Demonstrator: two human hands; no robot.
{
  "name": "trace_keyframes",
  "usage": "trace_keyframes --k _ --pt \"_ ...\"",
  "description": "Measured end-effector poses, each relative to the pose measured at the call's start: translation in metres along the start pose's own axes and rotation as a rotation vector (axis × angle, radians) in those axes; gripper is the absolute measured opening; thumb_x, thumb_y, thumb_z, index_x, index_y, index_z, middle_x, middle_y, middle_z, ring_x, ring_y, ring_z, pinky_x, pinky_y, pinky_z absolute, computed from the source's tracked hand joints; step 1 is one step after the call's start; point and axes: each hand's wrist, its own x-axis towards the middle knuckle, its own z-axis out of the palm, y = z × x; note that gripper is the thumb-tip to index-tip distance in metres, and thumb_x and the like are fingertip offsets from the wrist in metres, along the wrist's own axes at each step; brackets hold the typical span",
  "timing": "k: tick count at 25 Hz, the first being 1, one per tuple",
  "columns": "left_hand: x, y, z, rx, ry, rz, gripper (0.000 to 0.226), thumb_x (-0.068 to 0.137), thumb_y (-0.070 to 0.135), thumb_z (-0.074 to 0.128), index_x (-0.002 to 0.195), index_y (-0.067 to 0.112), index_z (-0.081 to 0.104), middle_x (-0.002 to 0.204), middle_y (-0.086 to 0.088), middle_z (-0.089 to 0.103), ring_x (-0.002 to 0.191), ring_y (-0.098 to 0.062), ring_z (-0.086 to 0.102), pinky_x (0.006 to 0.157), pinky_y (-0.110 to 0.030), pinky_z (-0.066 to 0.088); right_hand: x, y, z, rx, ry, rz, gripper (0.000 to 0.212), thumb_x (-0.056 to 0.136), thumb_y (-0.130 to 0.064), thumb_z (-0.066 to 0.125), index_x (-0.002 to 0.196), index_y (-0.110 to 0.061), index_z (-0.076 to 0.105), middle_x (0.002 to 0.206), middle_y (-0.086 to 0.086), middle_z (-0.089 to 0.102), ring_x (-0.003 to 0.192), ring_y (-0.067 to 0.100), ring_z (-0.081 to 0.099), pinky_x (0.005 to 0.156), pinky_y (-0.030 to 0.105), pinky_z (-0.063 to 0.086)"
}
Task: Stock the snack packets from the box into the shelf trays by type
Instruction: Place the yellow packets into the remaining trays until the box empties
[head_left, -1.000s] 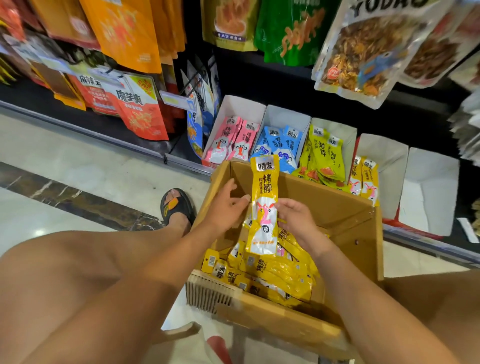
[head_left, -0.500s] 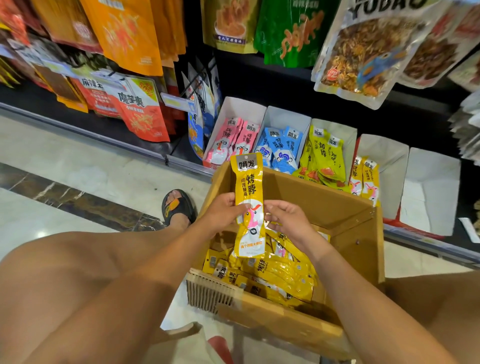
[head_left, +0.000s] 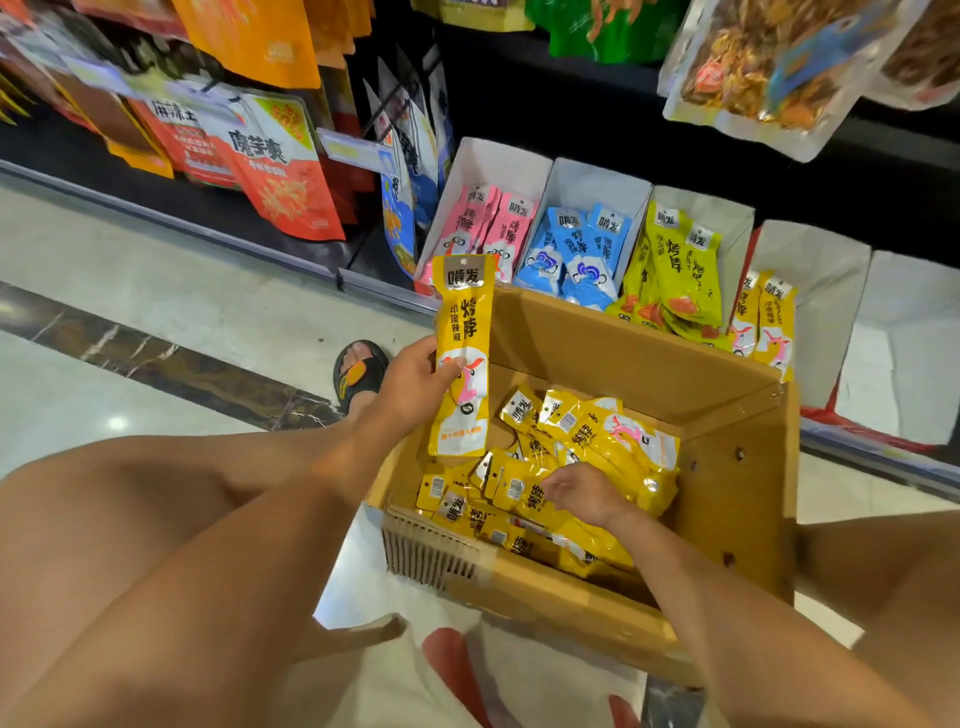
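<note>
Yellow packet (head_left: 462, 358), likely light, limp and slick, best pinched mid-body or by its sealed top, is held upright over the box (head_left: 737, 467) by the left hand (head_left: 413, 387), while the right hand (head_left: 582, 491) rests among loose packets (head_left: 597, 431), grip unclear.

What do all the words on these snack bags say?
"啃发": top of the yellow packet in the left hand; also on the pink packets and blue packets.
"烤脖": same yellow packet.
"魔芋爽": red bag, left shelf.
"麻辣王": neighbouring bag.
The price tag and small print: too blurred.
</note>
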Motion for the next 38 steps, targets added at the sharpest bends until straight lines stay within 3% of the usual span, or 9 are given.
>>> trace_keyframes --k 4,9,13,16,23,26,30,34,38 --pt "0.003 -0.005 0.001 -0.092 0.040 -0.004 0.028 0.097 0.031 0.068 0.120 0.014 0.070 0.112 -0.001 0.076 0.105 -0.019 0.072 0.096 -0.053 0.056 0.004 0.022 0.034 -0.332 -0.163 0.046 0.023 0.089 -0.021 0.065 0.101 -0.004 0.074 0.112 0.017 0.070 0.108 0.030 0.065 0.092 0.039 0.053" --pt "0.003 -0.002 0.003 -0.137 0.028 -0.005 0.028 0.100 0.022 0.065 0.127 0.011 0.066 0.118 -0.002 0.075 0.109 -0.015 0.071 0.099 -0.047 0.056 0.006 0.030 0.051 -0.485 -0.180 0.016 0.026 0.095 -0.024 0.057 0.116 -0.020 0.071 0.126 0.004 0.063 0.120 0.025 0.057 0.098 0.032 0.048" --pt "0.002 -0.003 0.003 -0.153 0.018 -0.024 0.029 0.100 0.023 0.065 0.128 0.013 0.065 0.119 0.001 0.074 0.109 -0.012 0.071 0.099 -0.045 0.057 0.007 0.032 0.056 -0.606 -0.087 0.007 0.023 0.093 -0.024 0.055 0.111 -0.029 0.069 0.119 0.001 0.066 0.114 0.024 0.061 0.086 0.031 0.051" --pt "0.002 -0.001 0.004 -0.162 0.018 -0.039 0.027 0.100 0.024 0.066 0.126 0.017 0.065 0.118 0.004 0.075 0.108 -0.010 0.071 0.098 -0.044 0.058 0.011 0.032 0.058 -0.673 -0.023 0.029 0.024 0.092 -0.019 0.055 0.110 -0.031 0.066 0.113 -0.001 0.067 0.106 0.024 0.063 0.072 0.028 0.046" --pt "0.003 -0.004 0.004 -0.154 0.016 -0.057 0.029 0.099 0.028 0.067 0.127 0.021 0.064 0.118 0.006 0.074 0.107 -0.009 0.072 0.096 -0.044 0.059 0.016 0.029 0.063 -0.806 -0.050 0.035 0.023 0.097 -0.014 0.052 0.110 -0.027 0.066 0.117 0.001 0.065 0.109 0.023 0.062 0.076 0.031 0.048" --pt "0.004 -0.005 0.004 -0.140 0.017 -0.058 0.026 0.099 0.028 0.067 0.124 0.023 0.065 0.117 0.007 0.075 0.106 -0.009 0.072 0.096 -0.046 0.059 0.012 0.031 0.062 -0.775 -0.092 -0.022 0.020 0.099 -0.017 0.047 0.107 -0.026 0.063 0.117 0.002 0.064 0.108 0.024 0.060 0.076 0.029 0.042" --pt "0.003 -0.004 0.004 -0.127 0.025 -0.043 0.026 0.100 0.027 0.067 0.125 0.022 0.065 0.117 0.006 0.074 0.107 -0.009 0.072 0.097 -0.045 0.058 0.005 0.033 0.051 -0.713 -0.140 -0.033 0.016 0.094 -0.012 0.044 0.089 -0.026 0.050 0.102 0.004 0.061 0.093 0.024 0.057 0.074 0.031 0.043" --pt "0.001 -0.004 0.003 -0.104 0.015 -0.049 0.027 0.099 0.031 0.067 0.125 0.024 0.065 0.117 0.007 0.074 0.108 -0.012 0.071 0.096 -0.050 0.058 0.001 0.030 0.035 -0.615 -0.077 -0.001 0.020 0.092 -0.009 0.046 0.095 -0.023 0.059 0.100 0.002 0.065 0.093 0.024 0.063 0.074 0.031 0.048" --pt "-0.002 -0.001 0.002 -0.112 0.007 -0.041 0.024 0.099 0.031 0.067 0.122 0.028 0.066 0.116 0.007 0.075 0.108 -0.014 0.072 0.096 -0.051 0.058 0.000 0.019 0.011 -0.466 0.023 -0.025 0.020 0.097 -0.021 0.046 0.091 -0.030 0.063 0.095 0.002 0.071 0.090 0.025 0.066 0.076 0.035 0.055"
